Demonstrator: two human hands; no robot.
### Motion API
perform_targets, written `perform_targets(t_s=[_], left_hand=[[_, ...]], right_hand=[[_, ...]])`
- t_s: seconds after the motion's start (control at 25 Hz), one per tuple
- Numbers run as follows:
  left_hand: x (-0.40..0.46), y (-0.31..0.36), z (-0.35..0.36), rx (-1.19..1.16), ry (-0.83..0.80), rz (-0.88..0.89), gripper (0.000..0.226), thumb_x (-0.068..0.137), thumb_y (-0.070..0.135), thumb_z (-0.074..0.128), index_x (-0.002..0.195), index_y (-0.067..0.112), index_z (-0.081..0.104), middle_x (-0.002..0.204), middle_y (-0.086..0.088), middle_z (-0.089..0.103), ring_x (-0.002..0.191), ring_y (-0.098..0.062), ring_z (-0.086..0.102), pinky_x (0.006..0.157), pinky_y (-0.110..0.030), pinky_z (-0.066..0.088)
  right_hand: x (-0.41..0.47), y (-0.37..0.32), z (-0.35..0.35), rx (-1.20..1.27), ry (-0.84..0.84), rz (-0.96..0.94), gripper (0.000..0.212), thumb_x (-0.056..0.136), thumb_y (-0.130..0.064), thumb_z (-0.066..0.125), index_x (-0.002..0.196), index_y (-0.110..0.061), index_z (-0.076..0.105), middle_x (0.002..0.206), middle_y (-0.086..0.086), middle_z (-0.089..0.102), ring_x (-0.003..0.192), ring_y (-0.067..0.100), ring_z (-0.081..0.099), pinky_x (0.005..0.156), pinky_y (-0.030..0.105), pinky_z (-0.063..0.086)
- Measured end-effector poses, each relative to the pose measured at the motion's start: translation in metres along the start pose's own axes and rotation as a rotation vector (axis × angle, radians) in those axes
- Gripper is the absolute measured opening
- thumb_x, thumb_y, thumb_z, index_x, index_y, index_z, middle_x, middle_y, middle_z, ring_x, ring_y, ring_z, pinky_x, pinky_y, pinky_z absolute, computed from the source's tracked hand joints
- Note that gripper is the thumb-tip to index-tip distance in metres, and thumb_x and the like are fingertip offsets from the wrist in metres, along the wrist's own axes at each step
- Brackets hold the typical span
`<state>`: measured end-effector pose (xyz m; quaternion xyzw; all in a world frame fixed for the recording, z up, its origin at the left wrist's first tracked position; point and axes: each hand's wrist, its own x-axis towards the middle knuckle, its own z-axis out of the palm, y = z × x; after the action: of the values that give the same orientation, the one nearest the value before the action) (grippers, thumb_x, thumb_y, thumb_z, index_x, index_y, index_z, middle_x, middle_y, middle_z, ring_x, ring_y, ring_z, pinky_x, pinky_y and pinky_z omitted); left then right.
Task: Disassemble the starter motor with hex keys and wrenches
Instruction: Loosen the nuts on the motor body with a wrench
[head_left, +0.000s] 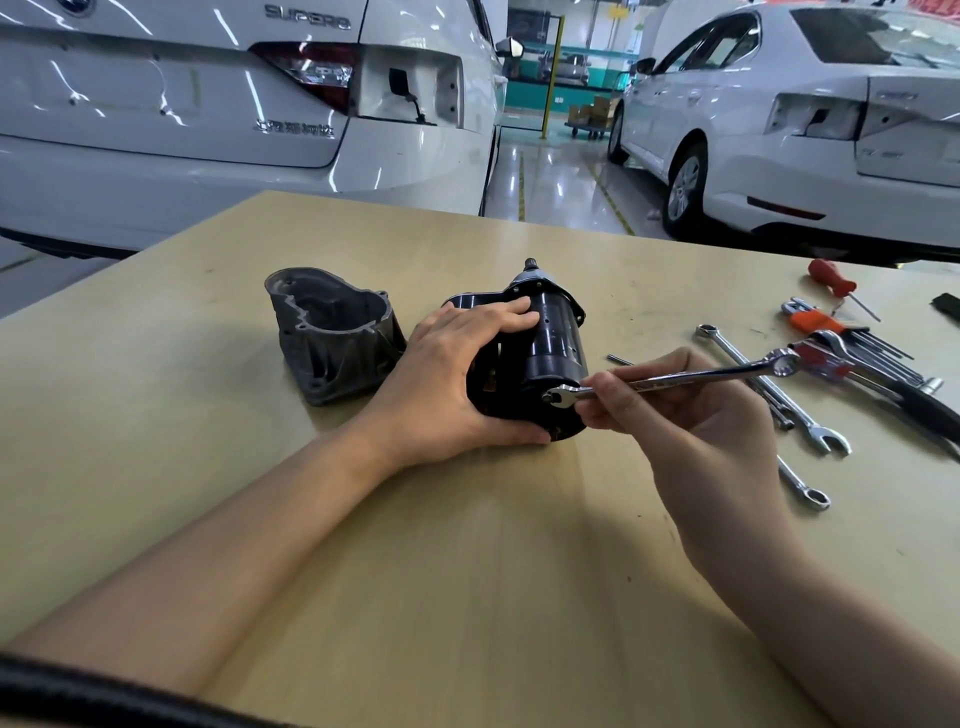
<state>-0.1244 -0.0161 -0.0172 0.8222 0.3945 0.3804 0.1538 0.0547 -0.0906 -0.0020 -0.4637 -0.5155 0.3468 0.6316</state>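
Head view: left fingers (511, 316) wrap starter motor (550, 358); right fingers (605, 397) pinch wrench (675, 378) on bolt.

Head cam, facing fwd and down, close over table (467, 571)

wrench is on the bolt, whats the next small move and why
Probably swing the wrench handle to turn the bolt: its open end sits on the bolt at the motor's near end, the right hand holds it, the left hand braces the motor.
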Motion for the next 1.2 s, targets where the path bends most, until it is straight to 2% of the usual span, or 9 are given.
perform_targets(t_s=[0.16, 0.32, 0.48, 0.6, 0.72, 0.8, 0.96, 1.08, 1.2], left_hand=[[0.0, 0.001, 0.001, -0.008, 0.003, -0.007, 0.09, 0.054, 0.039, 0.092, 0.133, 0.019, 0.054, 0.144, 0.009, 0.048, 0.134, -0.006, 0.04, 0.119, -0.037, 0.018], [0.001, 0.003, 0.0, -0.011, 0.015, -0.016, 0.088, 0.054, 0.038, 0.093, 0.132, 0.019, 0.055, 0.143, 0.008, 0.049, 0.133, -0.008, 0.043, 0.116, -0.045, 0.022], [-0.002, 0.002, 0.001, -0.023, 0.013, 0.002, 0.086, 0.055, 0.041, 0.091, 0.13, 0.018, 0.055, 0.135, 0.008, 0.055, 0.125, -0.008, 0.046, 0.114, -0.046, 0.027], [0.005, -0.002, 0.001, 0.032, -0.057, 0.002, 0.075, 0.069, 0.048, 0.065, 0.138, 0.023, 0.048, 0.145, 0.012, 0.045, 0.135, -0.001, 0.037, 0.118, -0.039, 0.019], [0.011, -0.004, -0.001, 0.064, -0.131, -0.031, 0.072, 0.072, 0.053, 0.028, 0.139, 0.031, 0.042, 0.149, 0.02, 0.033, 0.138, 0.007, 0.026, 0.12, -0.032, 0.011], [0.006, -0.006, -0.001, 0.012, -0.081, 0.008, 0.071, 0.073, 0.05, 0.036, 0.138, 0.025, 0.048, 0.15, 0.013, 0.039, 0.139, 0.001, 0.032, 0.12, -0.033, 0.011], [-0.001, -0.004, 0.0, 0.018, -0.027, 0.031, 0.085, 0.06, 0.05, 0.083, 0.134, 0.021, 0.053, 0.146, 0.008, 0.047, 0.136, -0.007, 0.04, 0.118, -0.045, 0.02], [0.001, -0.001, -0.001, 0.022, -0.008, 0.02, 0.089, 0.056, 0.045, 0.09, 0.133, 0.02, 0.054, 0.145, 0.006, 0.047, 0.135, -0.009, 0.041, 0.117, -0.046, 0.02], [0.0, -0.001, -0.001, 0.018, 0.0, 0.017, 0.088, 0.056, 0.043, 0.09, 0.133, 0.021, 0.054, 0.145, 0.007, 0.047, 0.135, -0.008, 0.04, 0.117, -0.045, 0.021]], right_hand=[[0.002, 0.001, -0.001, -0.038, 0.0, -0.015, 0.011, 0.081, -0.004, 0.072, 0.075, -0.006, 0.064, 0.068, 0.009, 0.073, 0.067, 0.02, 0.072, 0.066, 0.025, 0.057], [0.007, -0.009, 0.002, -0.19, -0.056, -0.162, 0.014, 0.079, 0.0, 0.074, 0.074, -0.009, 0.064, 0.067, 0.003, 0.072, 0.063, 0.013, 0.071, 0.063, 0.023, 0.056], [0.018, -0.023, 0.022, -0.565, -0.17, -0.499, 0.01, 0.076, -0.003, 0.075, 0.077, -0.012, 0.069, 0.067, -0.003, 0.069, 0.063, 0.01, 0.063, 0.063, 0.026, 0.051], [0.014, -0.018, 0.044, -0.916, -0.389, -0.806, 0.005, 0.075, 0.001, 0.07, 0.078, -0.002, 0.071, 0.073, 0.009, 0.067, 0.068, 0.021, 0.061, 0.066, 0.033, 0.05], [0.008, -0.008, 0.046, -1.22, -0.451, -1.01, 0.01, 0.074, 0.005, 0.065, 0.074, -0.005, 0.066, 0.071, 0.009, 0.06, 0.067, 0.026, 0.056, 0.062, 0.038, 0.051], [0.007, -0.005, 0.041, -1.129, -0.455, -1.033, 0.012, 0.076, 0.007, 0.063, 0.077, -0.004, 0.068, 0.071, 0.008, 0.06, 0.066, 0.026, 0.055, 0.061, 0.038, 0.05], [0.004, -0.009, 0.02, -0.396, -0.187, -0.59, 0.009, 0.081, -0.007, 0.071, 0.084, -0.015, 0.069, 0.076, -0.004, 0.071, 0.068, 0.01, 0.065, 0.068, 0.019, 0.05], [0.002, -0.008, 0.001, 0.038, -0.066, -0.078, 0.005, 0.085, -0.013, 0.066, 0.086, -0.009, 0.065, 0.078, 0.007, 0.073, 0.065, 0.016, 0.067, 0.065, 0.023, 0.054], [0.005, -0.002, -0.006, 0.266, -0.022, 0.249, 0.01, 0.091, -0.005, 0.054, 0.084, -0.001, 0.06, 0.078, 0.016, 0.072, 0.065, 0.022, 0.067, 0.063, 0.028, 0.055]])
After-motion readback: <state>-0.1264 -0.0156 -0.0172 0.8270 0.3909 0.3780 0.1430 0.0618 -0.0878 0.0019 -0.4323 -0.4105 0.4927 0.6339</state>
